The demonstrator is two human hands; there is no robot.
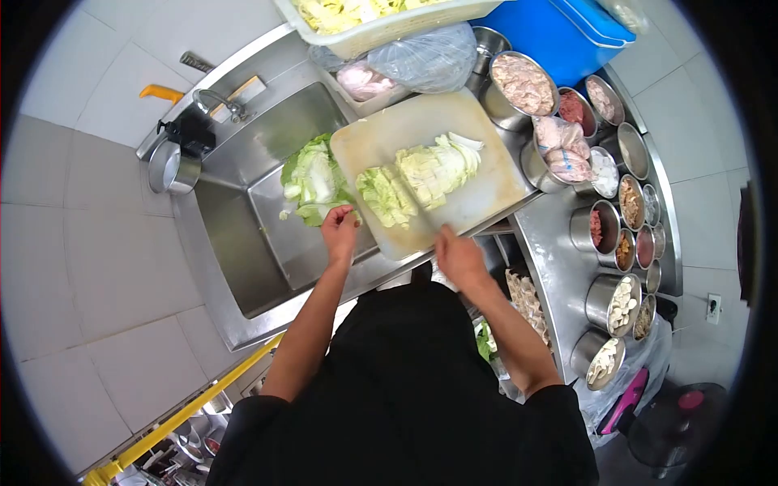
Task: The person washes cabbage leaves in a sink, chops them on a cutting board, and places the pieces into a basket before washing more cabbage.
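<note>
My right hand is closed around the handle of a kitchen knife, whose blade is blurred and seen nearly edge-on. The blade stands between two portions of sliced napa cabbage on a pale cutting board. The smaller cut portion lies on the left side of the board. By the board's left edge, above the sink, my left hand has its fingers curled together; whatever they may hold is hidden. Loose cabbage leaves lie just beyond it, in the sink.
A steel sink is at the left. Steel pots of meat and smaller containers of ingredients line the right counter. Behind the board are a white crate, a plastic bag and a blue box.
</note>
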